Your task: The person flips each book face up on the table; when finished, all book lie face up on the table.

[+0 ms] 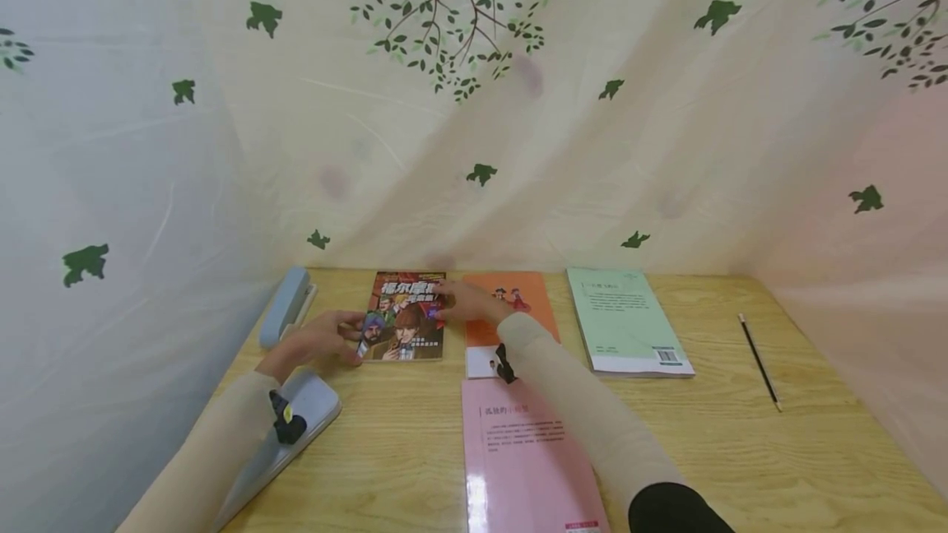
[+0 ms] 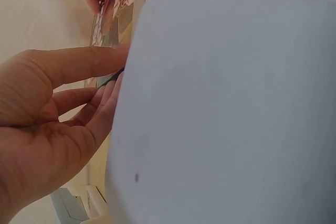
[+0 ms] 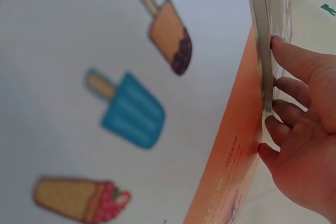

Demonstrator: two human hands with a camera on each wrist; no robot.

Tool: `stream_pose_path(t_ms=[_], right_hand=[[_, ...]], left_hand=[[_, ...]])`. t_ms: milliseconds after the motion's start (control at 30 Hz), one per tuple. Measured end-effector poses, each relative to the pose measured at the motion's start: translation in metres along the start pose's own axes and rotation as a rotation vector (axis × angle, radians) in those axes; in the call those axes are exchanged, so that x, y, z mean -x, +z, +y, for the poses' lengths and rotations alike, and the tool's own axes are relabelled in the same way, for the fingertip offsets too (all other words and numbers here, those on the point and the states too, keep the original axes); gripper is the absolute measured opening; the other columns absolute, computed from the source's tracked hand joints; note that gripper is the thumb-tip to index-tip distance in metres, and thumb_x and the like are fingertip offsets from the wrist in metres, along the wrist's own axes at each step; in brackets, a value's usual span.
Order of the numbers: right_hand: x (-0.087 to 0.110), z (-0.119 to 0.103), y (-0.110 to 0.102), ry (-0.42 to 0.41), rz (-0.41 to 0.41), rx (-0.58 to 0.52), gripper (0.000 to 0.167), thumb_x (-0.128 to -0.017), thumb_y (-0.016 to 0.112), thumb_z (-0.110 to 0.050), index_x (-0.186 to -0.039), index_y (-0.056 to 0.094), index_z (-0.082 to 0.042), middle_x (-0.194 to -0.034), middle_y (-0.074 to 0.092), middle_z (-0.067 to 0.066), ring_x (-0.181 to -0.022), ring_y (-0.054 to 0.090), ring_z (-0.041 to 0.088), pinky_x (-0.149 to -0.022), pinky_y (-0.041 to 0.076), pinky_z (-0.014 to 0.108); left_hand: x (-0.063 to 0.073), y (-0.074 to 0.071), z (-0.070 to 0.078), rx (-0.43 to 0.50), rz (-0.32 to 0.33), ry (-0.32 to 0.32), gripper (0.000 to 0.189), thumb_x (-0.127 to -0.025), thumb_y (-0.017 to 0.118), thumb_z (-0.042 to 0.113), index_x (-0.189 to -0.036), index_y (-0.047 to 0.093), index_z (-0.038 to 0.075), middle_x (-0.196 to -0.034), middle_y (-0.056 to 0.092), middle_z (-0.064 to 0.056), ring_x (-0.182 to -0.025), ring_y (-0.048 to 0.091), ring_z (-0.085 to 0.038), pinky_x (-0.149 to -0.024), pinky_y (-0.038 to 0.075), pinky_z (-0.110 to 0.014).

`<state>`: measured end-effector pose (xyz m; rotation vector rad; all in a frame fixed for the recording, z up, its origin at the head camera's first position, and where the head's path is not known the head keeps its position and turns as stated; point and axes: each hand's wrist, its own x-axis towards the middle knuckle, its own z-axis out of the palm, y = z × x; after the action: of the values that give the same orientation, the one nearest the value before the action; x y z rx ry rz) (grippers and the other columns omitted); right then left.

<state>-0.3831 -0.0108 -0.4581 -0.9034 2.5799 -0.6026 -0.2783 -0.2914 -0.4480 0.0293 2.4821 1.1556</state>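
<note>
A comic-style book (image 1: 403, 336) with a dark, colourful cover and large white Chinese characters lies at the back of the wooden table, left of centre. My left hand (image 1: 318, 344) holds its left edge near the front corner; the left wrist view shows the thumb and fingers at that edge, their tips partly hidden by a pale rounded panel (image 2: 220, 98). On the opposite side, my right hand (image 1: 468, 303) grips the right edge. The right wrist view shows several fingertips (image 3: 278, 85) against the book's page edge (image 3: 264, 51). Under my right forearm lies an orange-and-white book (image 1: 544, 303).
A pink book (image 1: 511, 467) lies at the front centre, partly under the right sleeve. To the right are a green book (image 1: 625, 319) and a black pencil (image 1: 759, 360). A pale blue long object (image 1: 284, 307) and a rounded whitish base (image 1: 314, 401) stand at the left edge.
</note>
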Motion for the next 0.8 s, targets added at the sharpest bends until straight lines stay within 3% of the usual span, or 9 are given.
stream_pose_path(t_ms=[233, 467, 633, 800], right_hand=[[0.001, 0.0, 0.001, 0.006, 0.018, -0.051, 0.064, -0.101, 0.065, -0.03, -0.157, 0.04, -0.011, -0.167, 0.029, 0.013, -0.154, 0.028, 0.035, -0.126, 0.03, 0.05], [0.002, 0.003, -0.001, -0.018, 0.054, -0.107, 0.063, -0.1, 0.066, -0.025, -0.155, 0.042, -0.007, -0.162, 0.039, 0.015, -0.149, 0.038, 0.034, -0.122, 0.036, 0.05], [0.013, -0.002, -0.01, -0.018, 0.053, -0.123, 0.065, -0.101, 0.064, -0.023, -0.158, 0.037, -0.009, -0.162, 0.039, 0.015, -0.146, 0.043, 0.036, -0.119, 0.04, 0.052], [0.025, 0.004, -0.018, -0.065, 0.064, -0.212, 0.062, -0.102, 0.061, -0.021, -0.158, 0.037, -0.008, -0.163, 0.037, 0.016, -0.148, 0.038, 0.038, -0.118, 0.04, 0.055]], left_hand=[[0.002, 0.0, 0.001, -0.025, 0.004, 0.012, 0.087, -0.079, 0.08, -0.005, -0.152, 0.034, -0.011, -0.147, 0.049, -0.031, -0.133, 0.052, -0.045, -0.107, 0.052, -0.048], [0.002, 0.003, 0.009, -0.074, 0.037, 0.0, 0.08, -0.083, 0.081, 0.008, -0.15, 0.041, -0.009, -0.141, 0.052, -0.031, -0.125, 0.057, -0.041, -0.106, 0.051, -0.052], [0.001, 0.008, 0.015, 0.003, 0.116, 0.034, 0.073, -0.084, 0.078, 0.005, -0.147, 0.045, -0.007, -0.138, 0.052, -0.032, -0.121, 0.057, -0.041, -0.1, 0.054, -0.05], [0.0, 0.017, 0.025, 0.079, 0.198, 0.1, 0.065, -0.088, 0.073, 0.003, -0.145, 0.045, -0.011, -0.134, 0.054, -0.034, -0.119, 0.058, -0.043, -0.09, 0.059, -0.044]])
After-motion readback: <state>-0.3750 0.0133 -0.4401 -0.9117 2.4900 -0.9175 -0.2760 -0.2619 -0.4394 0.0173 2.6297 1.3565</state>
